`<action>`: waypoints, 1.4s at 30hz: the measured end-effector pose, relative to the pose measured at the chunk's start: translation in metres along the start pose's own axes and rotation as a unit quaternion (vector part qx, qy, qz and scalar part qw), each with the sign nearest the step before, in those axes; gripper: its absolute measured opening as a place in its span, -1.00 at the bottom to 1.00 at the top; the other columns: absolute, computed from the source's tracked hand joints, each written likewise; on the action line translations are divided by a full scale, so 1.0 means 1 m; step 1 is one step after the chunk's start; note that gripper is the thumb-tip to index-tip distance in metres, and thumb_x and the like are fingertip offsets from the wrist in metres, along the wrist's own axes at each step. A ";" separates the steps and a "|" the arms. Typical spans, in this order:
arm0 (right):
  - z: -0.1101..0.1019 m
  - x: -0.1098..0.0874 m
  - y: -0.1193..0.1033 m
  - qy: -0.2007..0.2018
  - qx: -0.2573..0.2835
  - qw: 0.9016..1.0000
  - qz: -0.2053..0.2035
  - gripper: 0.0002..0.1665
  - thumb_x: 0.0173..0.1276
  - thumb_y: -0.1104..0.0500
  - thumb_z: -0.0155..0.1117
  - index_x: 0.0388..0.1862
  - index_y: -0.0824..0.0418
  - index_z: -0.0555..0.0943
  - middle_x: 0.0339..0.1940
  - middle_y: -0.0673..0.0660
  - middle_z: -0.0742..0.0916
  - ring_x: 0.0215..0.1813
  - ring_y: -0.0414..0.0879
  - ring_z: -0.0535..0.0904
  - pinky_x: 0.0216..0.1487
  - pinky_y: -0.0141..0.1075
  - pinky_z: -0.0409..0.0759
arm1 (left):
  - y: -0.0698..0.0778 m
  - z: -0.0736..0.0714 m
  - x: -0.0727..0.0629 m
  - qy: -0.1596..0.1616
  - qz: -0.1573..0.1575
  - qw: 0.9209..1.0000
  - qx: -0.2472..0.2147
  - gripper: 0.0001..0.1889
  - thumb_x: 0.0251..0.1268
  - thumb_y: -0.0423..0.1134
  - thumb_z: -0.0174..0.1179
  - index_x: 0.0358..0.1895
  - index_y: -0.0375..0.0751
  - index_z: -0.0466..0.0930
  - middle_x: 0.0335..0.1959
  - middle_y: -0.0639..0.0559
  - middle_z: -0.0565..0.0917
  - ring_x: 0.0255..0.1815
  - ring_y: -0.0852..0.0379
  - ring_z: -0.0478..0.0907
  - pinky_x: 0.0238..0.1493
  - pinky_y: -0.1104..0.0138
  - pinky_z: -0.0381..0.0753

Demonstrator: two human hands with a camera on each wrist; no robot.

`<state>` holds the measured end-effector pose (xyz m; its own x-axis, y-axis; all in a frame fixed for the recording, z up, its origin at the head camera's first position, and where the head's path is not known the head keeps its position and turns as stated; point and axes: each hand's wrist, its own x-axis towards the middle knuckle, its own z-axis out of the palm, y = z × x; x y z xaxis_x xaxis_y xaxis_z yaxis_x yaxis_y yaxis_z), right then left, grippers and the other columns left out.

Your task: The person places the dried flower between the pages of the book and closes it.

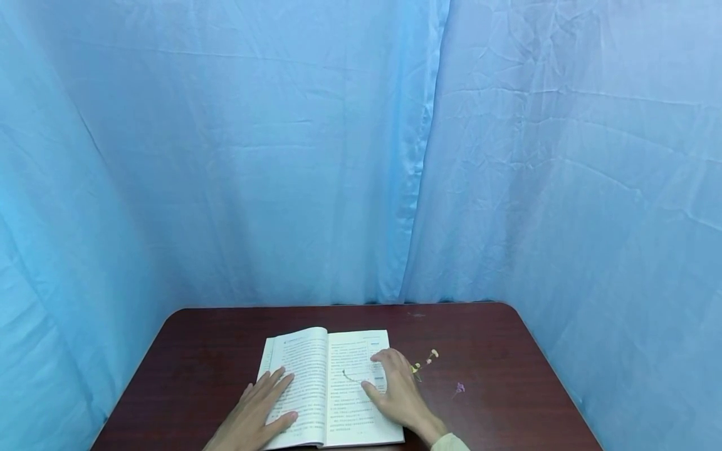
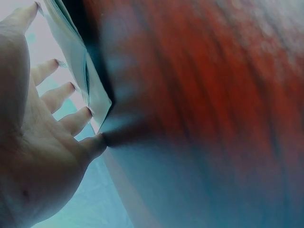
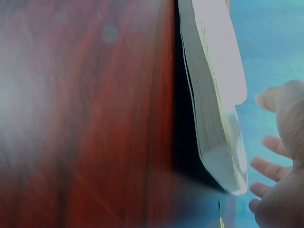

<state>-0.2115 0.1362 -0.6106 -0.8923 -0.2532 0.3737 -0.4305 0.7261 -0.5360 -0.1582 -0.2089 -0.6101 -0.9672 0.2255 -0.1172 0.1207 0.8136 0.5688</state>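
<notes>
An open book [image 1: 352, 351] with printed pages lies on the table. My left hand [image 1: 256, 407] rests on its left page, fingers spread; in the left wrist view, the fingertips of the left hand [image 2: 52, 118] are along the page edge. Over the right page is my right hand [image 1: 397, 394], thumb and forefinger apart, fingers loosely bent. The right hand [image 3: 280, 161] shows nothing gripped in the right wrist view. A thin green stem [image 1: 351, 378] lies on the right page by the thumb; whether it continues beneath the hand is hidden.
Small yellow and pale flowers [image 1: 433, 354] show just right of the right hand. Farther right, a small purple flower [image 1: 459, 388] lies on the dark reddish-brown table [image 1: 496, 351]. Blue curtains [image 1: 316, 188] hang behind and at both sides.
</notes>
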 end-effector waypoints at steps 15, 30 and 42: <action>-0.018 0.040 0.038 -0.135 0.025 0.990 0.042 0.05 0.54 -0.34 0.46 0.74 0.24 0.41 0.70 0.30 0.54 0.85 0.46 0.21 0.82 0.45 0.15 | -0.004 0.000 -0.003 -0.001 0.004 1.000 -0.014 -0.08 0.53 0.44 0.29 0.75 -0.02 0.41 0.83 -0.18 0.35 0.87 -0.45 0.15 0.71 -0.63 0.04; -0.025 0.070 0.052 -0.220 0.024 0.970 0.095 0.02 0.53 -0.28 0.51 0.80 0.08 0.39 0.78 0.30 0.46 0.80 0.34 0.32 0.71 0.42 0.35 | -0.004 0.002 -0.003 0.013 0.017 1.000 -0.024 -0.11 0.56 0.43 0.28 0.73 -0.02 0.43 0.81 -0.19 0.37 0.87 -0.44 0.16 0.71 -0.61 0.07; -0.025 0.077 0.056 -0.222 -0.003 0.970 0.100 0.05 0.42 -0.19 0.64 0.76 0.11 0.44 0.80 0.36 0.42 0.78 0.39 0.35 0.68 0.44 0.41 | -0.001 0.001 -0.003 0.053 0.044 0.998 -0.013 -0.17 0.55 0.35 0.34 0.68 -0.05 0.51 0.77 -0.18 0.44 0.82 -0.44 0.28 0.69 -0.60 0.14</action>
<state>-0.3007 0.1731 -0.5933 -0.9288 -0.3567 -0.1008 -0.2438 0.7926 -0.5589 -0.1551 -0.2101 -0.6111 -0.9713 0.2370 0.0200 0.2023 0.7788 0.5938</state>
